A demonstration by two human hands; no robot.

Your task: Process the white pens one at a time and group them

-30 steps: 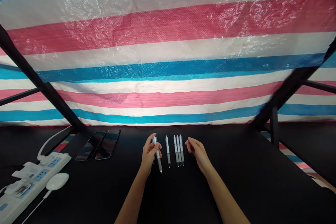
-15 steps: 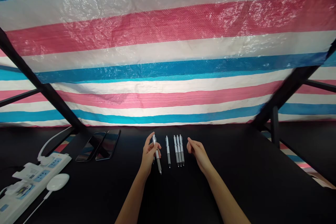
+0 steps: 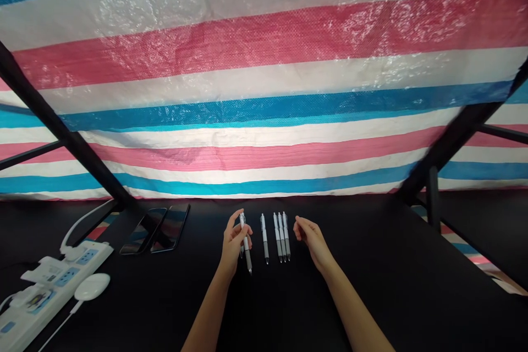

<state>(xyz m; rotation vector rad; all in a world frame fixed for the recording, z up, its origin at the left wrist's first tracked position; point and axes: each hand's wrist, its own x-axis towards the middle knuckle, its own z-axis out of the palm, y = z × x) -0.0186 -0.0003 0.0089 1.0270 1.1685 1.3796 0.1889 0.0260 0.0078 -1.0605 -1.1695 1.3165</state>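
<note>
My left hand [image 3: 236, 239] is closed on a white-and-grey click pen [image 3: 247, 256], its thumb and fingers round the barrel and the tip pointing toward me. Part of another pen [image 3: 241, 253] shows at the edge of that hand, mostly hidden behind it. To its right a single pen [image 3: 264, 239] lies on the black table. Further right, three matching pens [image 3: 280, 237] lie side by side, tips toward me. Beside this trio rests my right hand [image 3: 311, 239], fingers curled in and thumb against them, with nothing visible in it.
Two dark phones [image 3: 169, 231] lie on the table [image 3: 280, 308] at the left. A white power strip [image 3: 53, 286] with plugs and a round white charger [image 3: 92, 287] sits nearer on that side. Black frame bars [image 3: 78, 151] and a striped sheet [image 3: 264, 159] stand behind.
The held pen's tip has swung slightly left in my left hand. My right hand and the pens on the table stay as they were.
</note>
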